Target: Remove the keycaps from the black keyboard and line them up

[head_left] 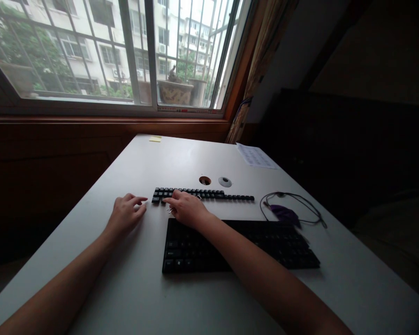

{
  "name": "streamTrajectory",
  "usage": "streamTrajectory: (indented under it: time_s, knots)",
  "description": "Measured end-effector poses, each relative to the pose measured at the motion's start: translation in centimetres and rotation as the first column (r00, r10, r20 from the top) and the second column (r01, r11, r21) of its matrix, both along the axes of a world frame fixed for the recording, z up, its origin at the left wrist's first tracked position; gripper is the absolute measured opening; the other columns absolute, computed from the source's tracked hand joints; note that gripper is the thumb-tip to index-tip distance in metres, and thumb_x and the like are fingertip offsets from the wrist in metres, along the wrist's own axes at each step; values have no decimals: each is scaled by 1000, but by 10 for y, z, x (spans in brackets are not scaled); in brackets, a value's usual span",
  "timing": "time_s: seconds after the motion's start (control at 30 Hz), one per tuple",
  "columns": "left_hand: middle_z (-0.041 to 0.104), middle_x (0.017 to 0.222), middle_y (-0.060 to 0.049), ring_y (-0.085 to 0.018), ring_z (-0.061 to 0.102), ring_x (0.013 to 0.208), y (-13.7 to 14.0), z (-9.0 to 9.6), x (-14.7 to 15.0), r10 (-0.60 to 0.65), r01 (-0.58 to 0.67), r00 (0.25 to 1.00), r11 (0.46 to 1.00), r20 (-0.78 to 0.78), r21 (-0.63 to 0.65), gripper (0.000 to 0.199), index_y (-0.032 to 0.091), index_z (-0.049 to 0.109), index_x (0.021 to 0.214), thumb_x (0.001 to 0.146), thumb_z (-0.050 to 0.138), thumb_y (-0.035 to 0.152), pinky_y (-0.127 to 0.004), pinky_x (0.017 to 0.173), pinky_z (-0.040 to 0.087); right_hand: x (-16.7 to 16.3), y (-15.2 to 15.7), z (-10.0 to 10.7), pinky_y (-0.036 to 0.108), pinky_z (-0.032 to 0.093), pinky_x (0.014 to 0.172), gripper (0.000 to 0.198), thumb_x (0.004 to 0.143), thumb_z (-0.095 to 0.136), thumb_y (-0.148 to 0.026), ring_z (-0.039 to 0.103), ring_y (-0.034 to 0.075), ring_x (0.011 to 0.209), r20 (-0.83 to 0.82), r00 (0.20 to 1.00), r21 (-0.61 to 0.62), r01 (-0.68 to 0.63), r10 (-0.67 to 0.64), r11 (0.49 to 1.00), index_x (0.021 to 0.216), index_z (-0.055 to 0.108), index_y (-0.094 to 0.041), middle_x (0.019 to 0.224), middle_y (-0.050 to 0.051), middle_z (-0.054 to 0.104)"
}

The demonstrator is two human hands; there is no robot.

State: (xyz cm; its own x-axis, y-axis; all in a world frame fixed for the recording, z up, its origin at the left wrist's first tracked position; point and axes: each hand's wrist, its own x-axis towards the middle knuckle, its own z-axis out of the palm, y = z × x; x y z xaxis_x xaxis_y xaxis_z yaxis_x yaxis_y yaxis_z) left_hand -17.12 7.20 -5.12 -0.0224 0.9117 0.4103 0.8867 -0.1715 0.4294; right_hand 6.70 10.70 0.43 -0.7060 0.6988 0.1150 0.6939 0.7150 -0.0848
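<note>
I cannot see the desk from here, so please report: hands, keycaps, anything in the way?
Right hand at keycaps; left hand just off their left end. Keycaps in rows beyond keyboard. Right forearm hides part of keyboard.

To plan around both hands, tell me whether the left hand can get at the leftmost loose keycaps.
Probably yes: the left hand is just left of the leftmost keycaps, with only bare white table visible between. The right hand is close on the other side, so room looks tight.

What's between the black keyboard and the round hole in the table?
Rows of small black keys, with the right hand over some, in the head view.
</note>
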Motion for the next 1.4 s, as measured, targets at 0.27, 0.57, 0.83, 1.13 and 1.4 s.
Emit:
streamTrajectory:
  time_s: [0.27, 0.57, 0.83, 1.13, 1.4]
  knots:
    - [64, 95, -8, -24, 54, 87, 0, -3, 0, -40, 38, 998, 999, -53, -37, 33, 23, 74, 110, 89, 53, 37, -41, 88, 37, 0, 1, -3, 34, 52, 82, 42, 93, 50, -28, 57, 22, 102, -17, 1000, 9, -15, 15, 1000, 135, 53, -33, 121, 7, 55]
    - [63, 94, -7, -24, 55, 85, 1, -4, -1, -44, 40, 997, 998, -71, -48, 33, 24, 74, 109, 88, 53, 38, -40, 87, 39, -2, 0, -7, 35, 52, 82, 46, 93, 49, -29, 57, 22, 102, -31, 999, 4, -11, 11, 1000, 139, 48, -35, 121, 6, 54]
    - [62, 91, -6, -23, 56, 86, -3, 2, 3, -68, 67, 997, 998, -45, -9, 32, 24, 71, 113, 90, 53, 36, -38, 84, 44, -2, -1, -4, 35, 52, 82, 45, 95, 47, -30, 57, 22, 103, -11, 1000, -28, 8, -8, 1000, 139, 48, -35, 123, 6, 54]
    - [59, 108, -11, -29, 52, 101, -15, 7, 22, -144, 149, 952, 989, -272, 1, 45, 22, 55, 135, 91, 52, 31, -45, 94, 45, 0, -1, -8, 36, 51, 83, 47, 95, 47, -30, 56, 22, 104, -12, 1000, -24, -1, 1, 1000, 141, 45, -35, 121, 7, 54]
    - [59, 112, -11, -29, 51, 102, -15, 7, 23, -150, 154, 930, 988, -335, -13, 45, 20, 54, 135, 91, 50, 31, -45, 95, 47, -1, -2, -7, 35, 51, 85, 44, 95, 47, -30, 56, 22, 104, -26, 1000, -30, 8, -9, 1000, 140, 48, -33, 120, 7, 55]
